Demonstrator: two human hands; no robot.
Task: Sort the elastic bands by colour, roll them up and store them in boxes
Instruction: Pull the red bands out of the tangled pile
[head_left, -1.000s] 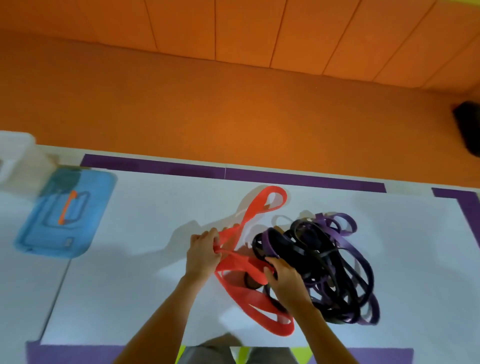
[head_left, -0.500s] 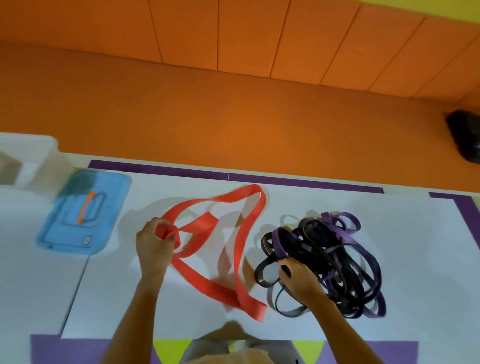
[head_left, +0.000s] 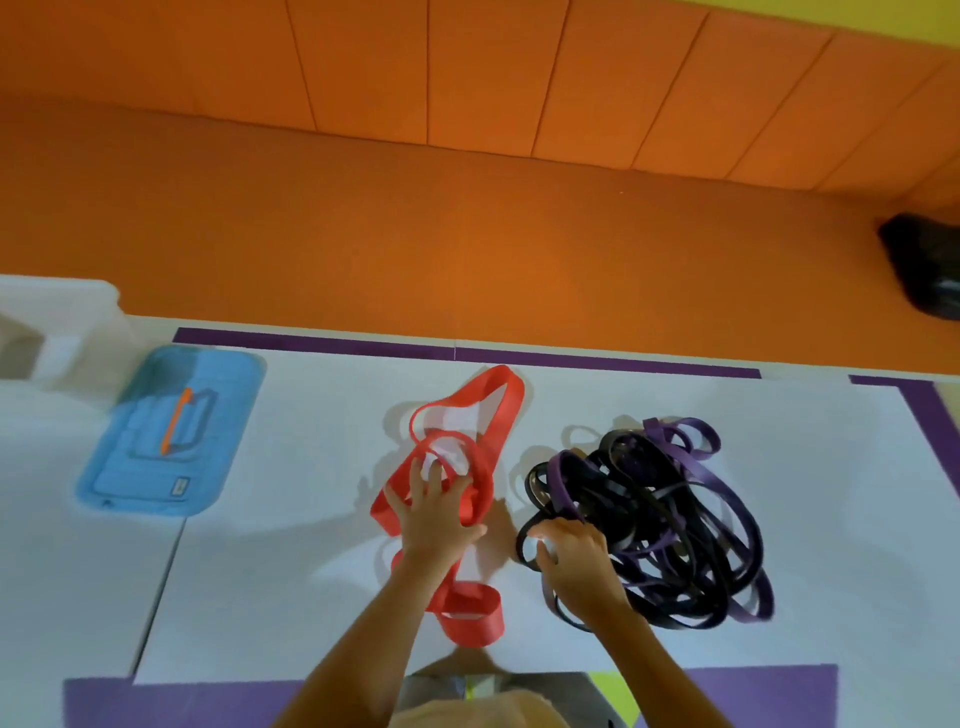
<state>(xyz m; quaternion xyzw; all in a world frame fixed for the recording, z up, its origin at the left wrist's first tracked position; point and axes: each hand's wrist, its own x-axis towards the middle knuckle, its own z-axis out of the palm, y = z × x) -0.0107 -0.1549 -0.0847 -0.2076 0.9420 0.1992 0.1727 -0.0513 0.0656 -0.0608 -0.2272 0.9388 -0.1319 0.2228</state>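
Observation:
A wide red elastic band (head_left: 500, 415) lies in loose loops on the white table (head_left: 291, 571), separate from the other bands. My left hand (head_left: 435, 514) rests on its middle loops with fingers spread and straight. To the right sits a tangled pile of black and purple bands (head_left: 680, 525). At the pile's left edge my right hand (head_left: 574, 558) curls its fingers round a black band loop (head_left: 524, 545).
A blue box lid (head_left: 156, 441) with an orange handle lies at the table's left. A white container (head_left: 57, 322) stands at the far left corner. Purple tape (head_left: 597, 358) borders the table. Beyond is orange floor with a black bag (head_left: 930, 270) at right.
My left hand has carried the red band back to the right and let go of its pinch, now lying flat on the bunched loops. My right hand stays on the dark pile.

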